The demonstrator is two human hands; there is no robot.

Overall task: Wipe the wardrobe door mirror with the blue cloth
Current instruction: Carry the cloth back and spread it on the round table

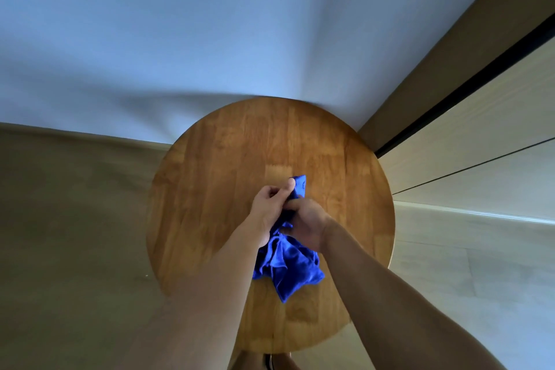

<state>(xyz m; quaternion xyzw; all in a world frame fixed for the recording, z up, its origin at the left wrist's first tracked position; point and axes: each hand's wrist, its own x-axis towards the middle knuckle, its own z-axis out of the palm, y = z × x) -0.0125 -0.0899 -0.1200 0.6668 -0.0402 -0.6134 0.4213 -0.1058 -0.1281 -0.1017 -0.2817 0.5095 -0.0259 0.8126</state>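
Note:
The blue cloth (288, 267) is bunched up and held above a round wooden table (210, 177). My left hand (270, 207) pinches its upper corner between thumb and fingers. My right hand (309, 225) grips the cloth just beside it, fingers curled around the fabric. Most of the cloth hangs down in folds below both hands. No mirror surface can be made out in this view.
A pale wall (210, 24) rises behind the table. On the right stand light wooden panels (480, 141) with a dark vertical gap, likely the wardrobe. Brownish floor (60, 234) lies to the left of the table.

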